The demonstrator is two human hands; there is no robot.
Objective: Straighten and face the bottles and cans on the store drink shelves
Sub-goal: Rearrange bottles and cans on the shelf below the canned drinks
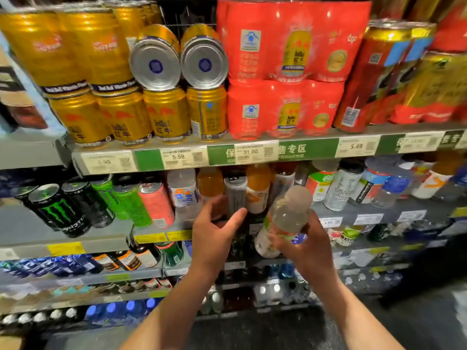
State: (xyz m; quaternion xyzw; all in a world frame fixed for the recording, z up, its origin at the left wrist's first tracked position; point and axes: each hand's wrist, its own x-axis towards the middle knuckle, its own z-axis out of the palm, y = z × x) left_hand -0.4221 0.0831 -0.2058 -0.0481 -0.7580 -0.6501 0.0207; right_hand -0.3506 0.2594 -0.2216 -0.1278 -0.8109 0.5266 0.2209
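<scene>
My right hand (307, 245) grips a clear bottle (286, 218) with a white label, tilted with its cap end toward the shelf and held in front of the second shelf. My left hand (214, 229) reaches toward that shelf with fingers spread, holding nothing, just below an orange-drink bottle (209, 183) and a grey can (235, 192). Another orange bottle (257, 188) stands right of the grey can. Further left stand a pink can (156, 203), green cans (126, 198) and black cans (59, 209).
The top shelf holds gold cans (166, 114), two gold cans lying on their sides (178, 58) and red multipacks (283, 72). A price strip (227, 154) runs along its edge. Lower shelves carry several small bottles. More bottles stand at the right (366, 183).
</scene>
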